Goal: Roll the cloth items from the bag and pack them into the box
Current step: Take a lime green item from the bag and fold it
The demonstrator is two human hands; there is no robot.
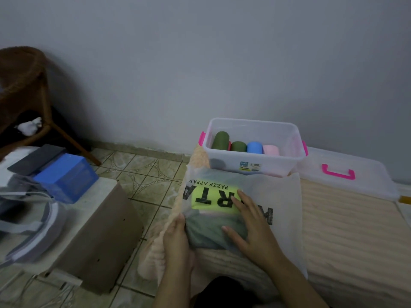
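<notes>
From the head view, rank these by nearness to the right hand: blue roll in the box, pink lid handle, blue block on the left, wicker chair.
From the right hand, resting on the bag:
1. Blue roll, in the box straight ahead.
2. Pink lid handle, ahead to the right.
3. Blue block, far left.
4. Wicker chair, farthest, back left corner.

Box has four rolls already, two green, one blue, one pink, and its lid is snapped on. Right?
Not quite. The head view shows the box open, with the four rolls inside; its lid, with the pink handle, lies off to the box's right on the bed.
</notes>
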